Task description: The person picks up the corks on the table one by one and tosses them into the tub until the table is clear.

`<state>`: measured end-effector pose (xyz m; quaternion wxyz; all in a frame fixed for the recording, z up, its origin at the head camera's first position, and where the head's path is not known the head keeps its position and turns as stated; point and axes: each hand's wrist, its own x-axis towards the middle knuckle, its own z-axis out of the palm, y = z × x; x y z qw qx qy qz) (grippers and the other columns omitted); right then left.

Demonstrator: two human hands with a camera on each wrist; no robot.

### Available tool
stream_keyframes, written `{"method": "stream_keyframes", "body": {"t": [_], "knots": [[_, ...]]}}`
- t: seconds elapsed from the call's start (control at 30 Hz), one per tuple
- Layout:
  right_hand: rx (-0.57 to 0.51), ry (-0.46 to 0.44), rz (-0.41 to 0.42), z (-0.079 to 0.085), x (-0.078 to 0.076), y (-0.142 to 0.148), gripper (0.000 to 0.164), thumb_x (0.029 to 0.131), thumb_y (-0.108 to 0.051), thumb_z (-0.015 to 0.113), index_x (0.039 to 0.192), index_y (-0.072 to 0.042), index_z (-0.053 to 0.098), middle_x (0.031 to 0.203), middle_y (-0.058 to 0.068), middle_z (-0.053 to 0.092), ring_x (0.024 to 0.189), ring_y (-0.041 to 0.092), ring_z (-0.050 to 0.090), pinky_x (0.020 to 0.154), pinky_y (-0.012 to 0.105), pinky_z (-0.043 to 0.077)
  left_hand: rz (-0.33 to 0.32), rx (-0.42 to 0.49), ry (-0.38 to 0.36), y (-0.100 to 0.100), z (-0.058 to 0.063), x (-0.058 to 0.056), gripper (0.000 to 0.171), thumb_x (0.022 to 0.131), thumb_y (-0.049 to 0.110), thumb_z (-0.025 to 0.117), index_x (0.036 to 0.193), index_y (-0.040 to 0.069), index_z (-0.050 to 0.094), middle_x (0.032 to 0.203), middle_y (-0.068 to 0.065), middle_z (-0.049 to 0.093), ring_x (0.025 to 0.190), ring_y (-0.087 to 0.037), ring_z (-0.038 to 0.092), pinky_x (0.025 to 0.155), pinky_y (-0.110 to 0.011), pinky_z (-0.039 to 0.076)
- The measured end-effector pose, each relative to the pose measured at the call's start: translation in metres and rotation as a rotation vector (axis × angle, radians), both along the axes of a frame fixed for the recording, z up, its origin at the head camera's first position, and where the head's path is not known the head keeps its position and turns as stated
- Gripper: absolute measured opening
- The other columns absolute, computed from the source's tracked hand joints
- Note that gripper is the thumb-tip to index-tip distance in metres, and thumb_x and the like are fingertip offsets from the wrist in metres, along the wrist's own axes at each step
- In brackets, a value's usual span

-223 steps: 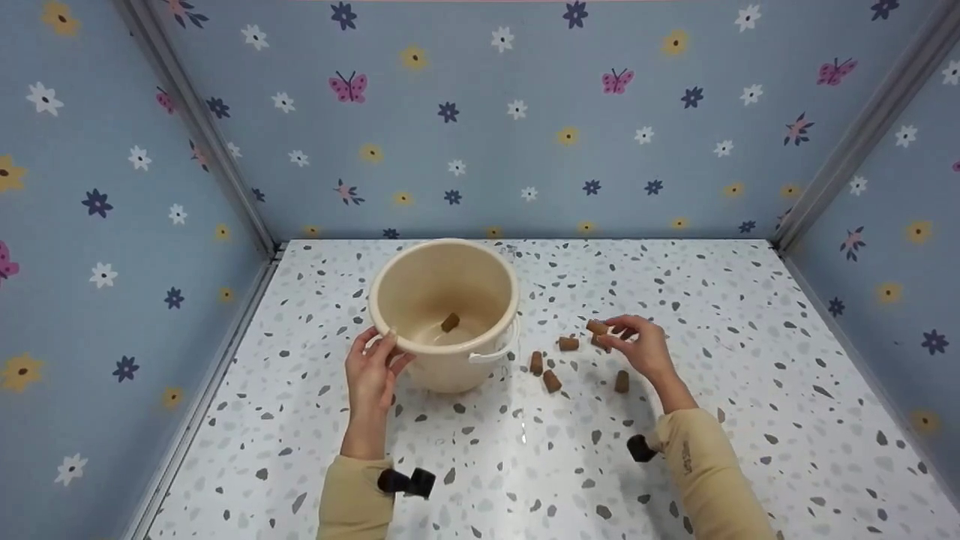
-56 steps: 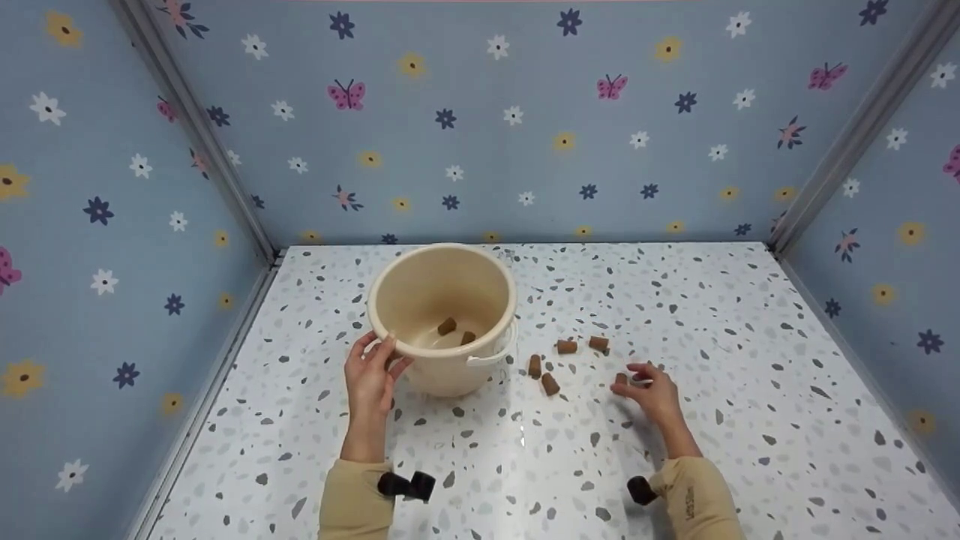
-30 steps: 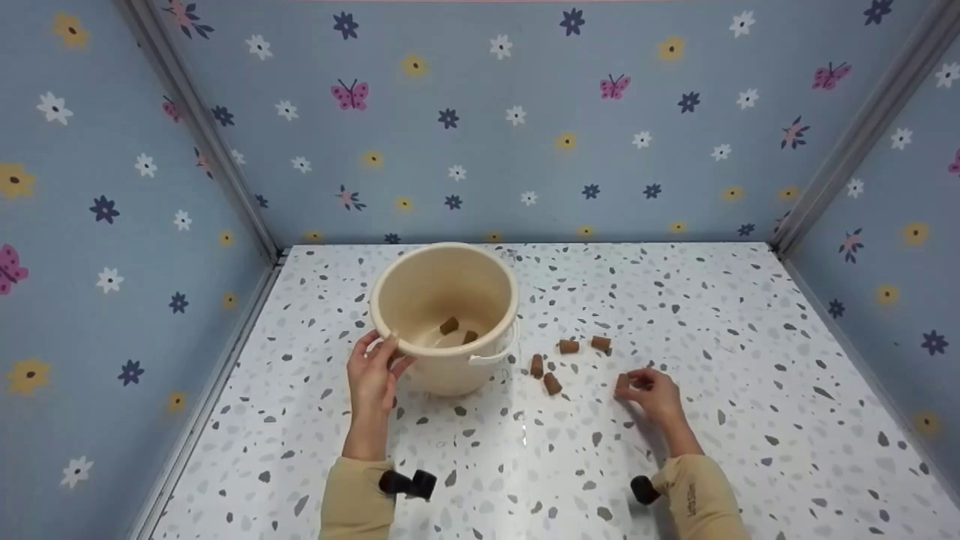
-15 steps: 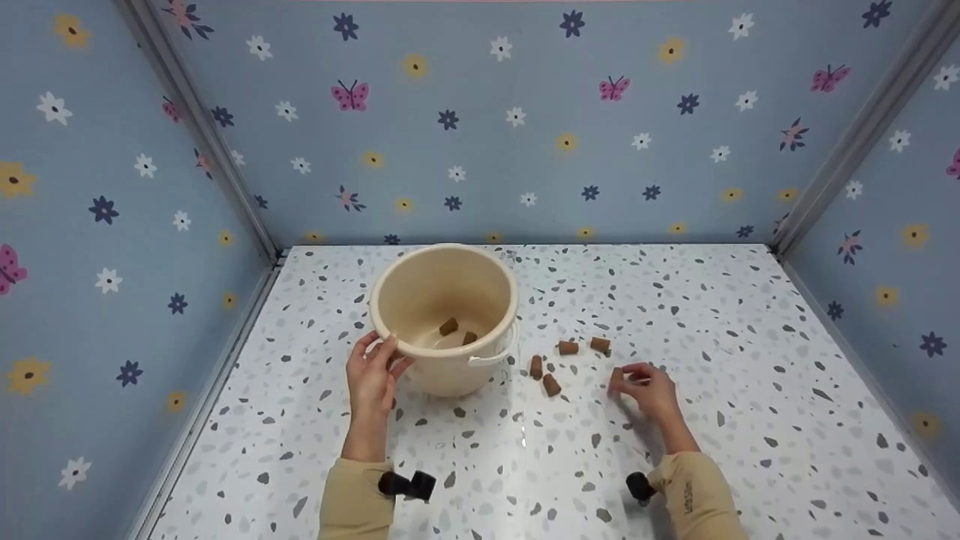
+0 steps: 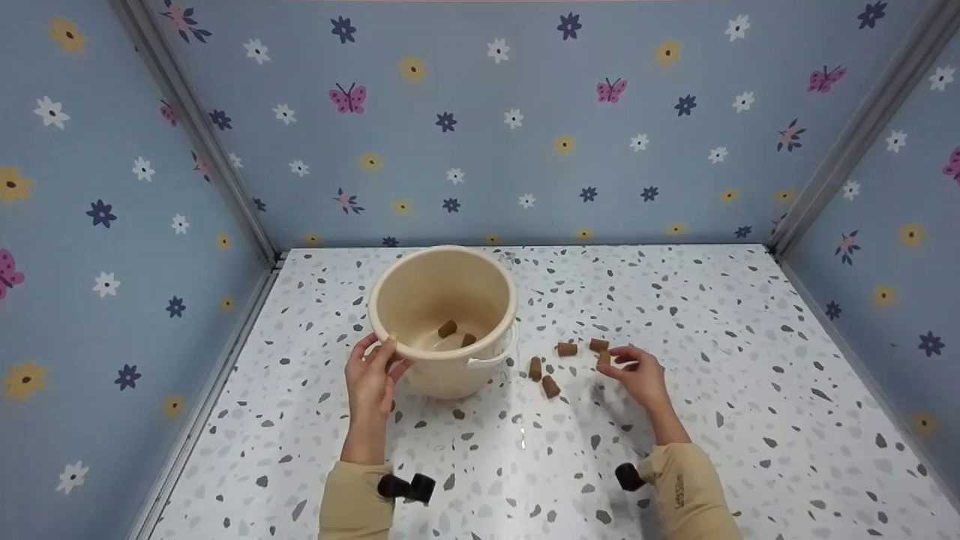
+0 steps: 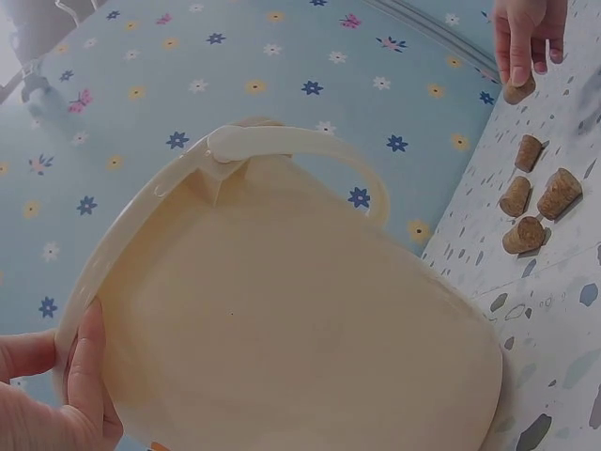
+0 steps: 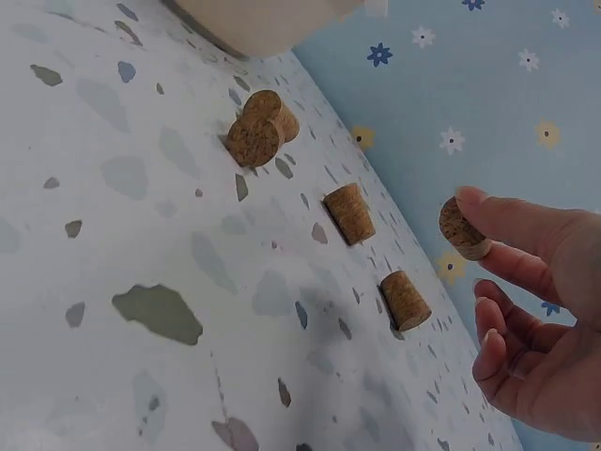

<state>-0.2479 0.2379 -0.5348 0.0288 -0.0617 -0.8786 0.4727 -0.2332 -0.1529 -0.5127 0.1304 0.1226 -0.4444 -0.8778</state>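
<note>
White speckled tabletop [image 5: 480,480] beneath a cream bucket [image 5: 442,379] and four brown corks [image 5: 568,349].

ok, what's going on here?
A person's left hand grips a cream bucket by its rim, while the right hand pinches a cork above the table. Two corks show inside the bucket; four more corks lie on the table beside it.

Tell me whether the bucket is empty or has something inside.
Not empty, but far from full: the head view shows at least two corks lying low inside the bucket.
</note>
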Motion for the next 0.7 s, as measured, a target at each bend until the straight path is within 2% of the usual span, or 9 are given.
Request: {"method": "stream_keyframes", "body": {"t": [0.03, 0.1, 0.13, 0.2, 0.23, 0.27, 0.37, 0.5, 0.7], "knots": [[-0.005, 0.008, -0.001, 0.002, 0.0, -0.002, 0.04, 0.072, -0.024, 0.074, 0.104, -0.003, 0.061, 0.098, 0.014, 0.057, 0.079, 0.02, 0.052, 0.062, 0.025, 0.044, 0.012, -0.024, -0.03, 0.003, 0.007, 0.003, 0.039, 0.082, 0.009, 0.063, 0.115, 0.001, 0.043, 0.093, -0.016, 0.055, 0.076, -0.022, 0.059, 0.071, -0.035, 0.054], [-0.018, 0.021, -0.001, 0.008, -0.001, -0.005, 0.041, 0.072, -0.025, 0.074, 0.104, -0.004, 0.061, 0.098, 0.013, 0.057, 0.079, 0.019, 0.051, 0.06, 0.025, 0.043, 0.012, -0.019, -0.023, 0.004, 0.01, 0.005, 0.038, 0.083, 0.007, 0.062, 0.115, 0.0, 0.043, 0.09, -0.013, 0.056, 0.074, -0.021, 0.059, 0.068, -0.033, 0.054], [-0.028, 0.025, -0.002, 0.01, -0.001, -0.007, 0.041, 0.071, -0.026, 0.074, 0.104, -0.005, 0.061, 0.097, 0.012, 0.057, 0.079, 0.019, 0.051, 0.06, 0.025, 0.043, 0.026, -0.035, -0.052, 0.009, 0.023, 0.012, 0.037, 0.084, 0.006, 0.059, 0.115, -0.002, 0.041, 0.088, -0.013, 0.055, 0.073, -0.019, 0.059, 0.068, -0.032, 0.054], [-0.052, 0.045, 0.006, 0.016, -0.001, -0.01, 0.042, 0.071, -0.026, 0.074, 0.104, -0.004, 0.061, 0.097, 0.011, 0.057, 0.079, 0.019, 0.051, 0.06, 0.024, 0.043, 0.026, -0.015, -0.049, 0.01, 0.029, 0.015, 0.032, 0.086, 0.001, 0.055, 0.114, -0.001, 0.041, 0.084, -0.009, 0.056, 0.069, -0.017, 0.059, 0.065, -0.03, 0.055], [-0.069, 0.054, 0.01, 0.019, -0.001, -0.012, 0.042, 0.071, -0.026, 0.074, 0.104, -0.004, 0.061, 0.096, 0.011, 0.058, 0.079, 0.02, 0.051, 0.06, 0.025, 0.043, 0.031, -0.022, -0.07, 0.013, 0.038, 0.019, 0.031, 0.086, 0.0, 0.054, 0.114, -0.002, 0.04, 0.082, -0.008, 0.055, 0.068, -0.015, 0.058, 0.064, -0.029, 0.055], [-0.088, 0.059, 0.013, 0.022, -0.001, -0.014, 0.041, 0.071, -0.026, 0.075, 0.104, -0.004, 0.061, 0.096, 0.01, 0.058, 0.079, 0.02, 0.051, 0.061, 0.024, 0.043, 0.027, -0.007, -0.074, 0.013, 0.04, 0.02, 0.029, 0.087, -0.001, 0.052, 0.113, -0.002, 0.04, 0.08, -0.007, 0.055, 0.067, -0.015, 0.058, 0.063, -0.028, 0.055], [-0.138, 0.091, 0.04, 0.032, -0.002, -0.02, 0.042, 0.071, -0.026, 0.074, 0.104, -0.004, 0.061, 0.095, 0.01, 0.058, 0.08, 0.02, 0.051, 0.063, 0.024, 0.044, 0.017, 0.014, -0.093, 0.014, 0.045, 0.023, 0.028, 0.087, -0.002, 0.051, 0.113, -0.001, 0.039, 0.078, -0.006, 0.055, 0.066, -0.014, 0.058, 0.062, -0.027, 0.054], [-0.185, 0.138, 0.087, 0.045, -0.002, -0.029, 0.041, 0.072, -0.024, 0.074, 0.105, -0.003, 0.061, 0.096, 0.011, 0.057, 0.081, 0.02, 0.052, 0.064, 0.023, 0.045, 0.011, 0.007, -0.105, 0.013, 0.045, 0.023, 0.031, 0.087, -0.002, 0.052, 0.115, -0.002, 0.038, 0.079, -0.006, 0.055, 0.066, -0.014, 0.058, 0.063, -0.028, 0.054], [-0.257, 0.203, 0.155, 0.074, 0.004, -0.046, 0.035, 0.074, -0.012, 0.072, 0.104, 0.002, 0.06, 0.096, 0.015, 0.056, 0.077, 0.019, 0.051, 0.06, 0.02, 0.044, 0.018, 0.006, -0.083, 0.013, 0.044, 0.021, 0.028, 0.087, -0.002, 0.051, 0.112, -0.001, 0.039, 0.078, -0.005, 0.055, 0.064, -0.014, 0.057, 0.061, -0.027, 0.055]]}}
